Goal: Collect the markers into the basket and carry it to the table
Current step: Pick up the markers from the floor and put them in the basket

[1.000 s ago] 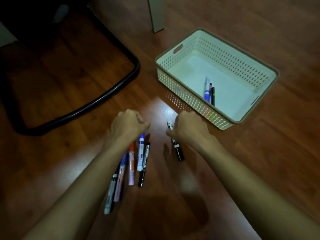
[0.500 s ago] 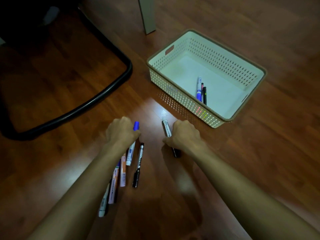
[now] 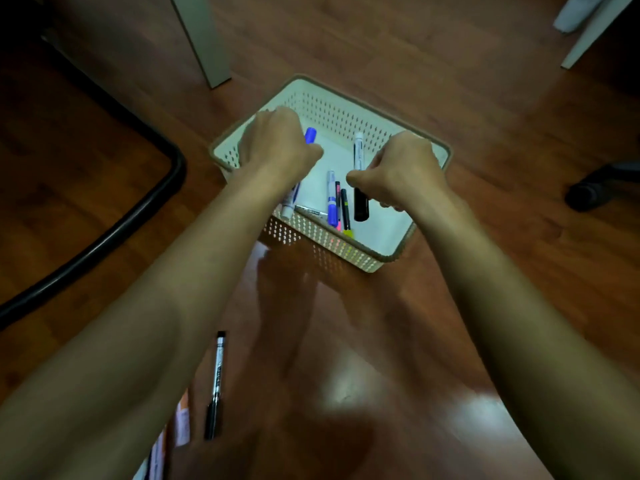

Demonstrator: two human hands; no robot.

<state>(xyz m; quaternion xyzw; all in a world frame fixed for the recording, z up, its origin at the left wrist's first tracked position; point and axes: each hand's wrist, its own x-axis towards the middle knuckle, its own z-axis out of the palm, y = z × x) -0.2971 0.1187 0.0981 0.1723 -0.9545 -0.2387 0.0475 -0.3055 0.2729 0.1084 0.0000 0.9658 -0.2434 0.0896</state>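
**Count of things in view**

One basket [image 3: 377, 259] is seen on the floor [image 3: 485, 98]. Two hands are counted, the left hand [image 3: 277, 147] and the right hand [image 3: 398, 171], and one marker is gripped in each: a blue-capped marker [image 3: 310, 135] and a black-capped marker [image 3: 360, 202]. Four more markers are counted lying in the basket: a silver one [image 3: 310, 212], a blue-tipped one [image 3: 331, 199], a thin pink-tipped one [image 3: 337, 206] and a thin yellow-tipped one [image 3: 345, 211]. One black marker [image 3: 216, 382] is seen whole on the floor; at least two others [image 3: 181, 420] show beside it (partly hidden by the forearm, so the exact number cannot be told).
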